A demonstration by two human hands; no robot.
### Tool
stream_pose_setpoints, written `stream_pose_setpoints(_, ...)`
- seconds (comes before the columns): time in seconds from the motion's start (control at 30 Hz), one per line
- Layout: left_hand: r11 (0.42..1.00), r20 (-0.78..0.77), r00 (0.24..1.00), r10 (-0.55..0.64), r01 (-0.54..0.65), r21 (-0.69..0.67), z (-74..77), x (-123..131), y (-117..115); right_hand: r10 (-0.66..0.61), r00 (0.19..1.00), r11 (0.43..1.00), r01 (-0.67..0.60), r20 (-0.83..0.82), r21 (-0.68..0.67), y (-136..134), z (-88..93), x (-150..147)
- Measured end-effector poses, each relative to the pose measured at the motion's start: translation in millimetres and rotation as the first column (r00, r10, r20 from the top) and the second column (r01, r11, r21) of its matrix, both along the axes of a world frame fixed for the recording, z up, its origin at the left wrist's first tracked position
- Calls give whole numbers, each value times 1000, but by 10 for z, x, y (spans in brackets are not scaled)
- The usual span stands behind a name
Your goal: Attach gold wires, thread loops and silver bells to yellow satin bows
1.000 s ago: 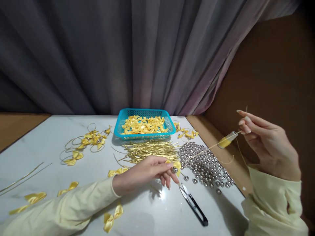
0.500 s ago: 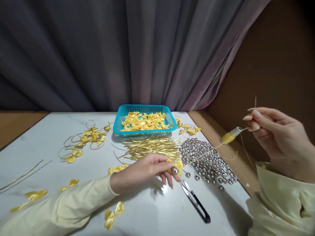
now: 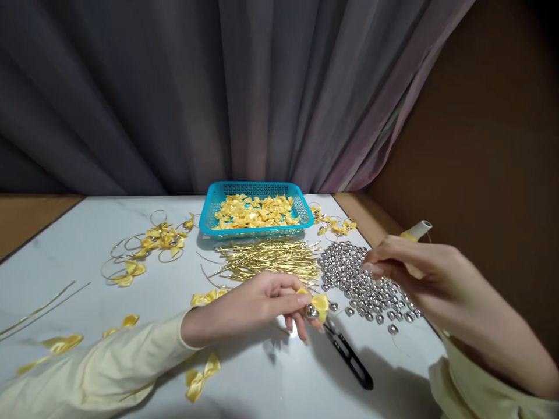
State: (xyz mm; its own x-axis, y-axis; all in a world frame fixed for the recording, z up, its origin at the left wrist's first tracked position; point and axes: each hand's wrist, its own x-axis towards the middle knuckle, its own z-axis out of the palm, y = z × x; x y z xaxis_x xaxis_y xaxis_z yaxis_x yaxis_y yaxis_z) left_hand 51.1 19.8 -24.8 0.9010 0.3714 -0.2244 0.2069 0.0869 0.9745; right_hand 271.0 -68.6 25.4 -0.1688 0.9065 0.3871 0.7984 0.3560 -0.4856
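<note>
Yellow bow [image 3: 321, 304] pinched in left hand [image 3: 257, 302]; right hand [image 3: 419, 267], fingertips together, near table edge [image 3: 431, 336]

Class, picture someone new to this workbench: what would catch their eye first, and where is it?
Probably the bright blue basket at the back of the white tabletop, with yellow ribbon bows inside. In front of it lies a bundle of gold wire strips, with a heap of shiny silver beads to their right. Nearer, the left hand pinches another yellow bow with a silver bead against it.
</note>
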Motion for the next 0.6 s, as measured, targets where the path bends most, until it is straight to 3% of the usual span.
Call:
stream_pose_setpoints(0.17,994,-21,999,-32,34,103,70,-14,-20,119,986,993,-118,114,-8,62,-147,-195)
stream_pose_setpoints(0.6,989,-69,998,-7,17,146,106,-24,-60,159,981,987,-155,114,-42,84,-255,-278)
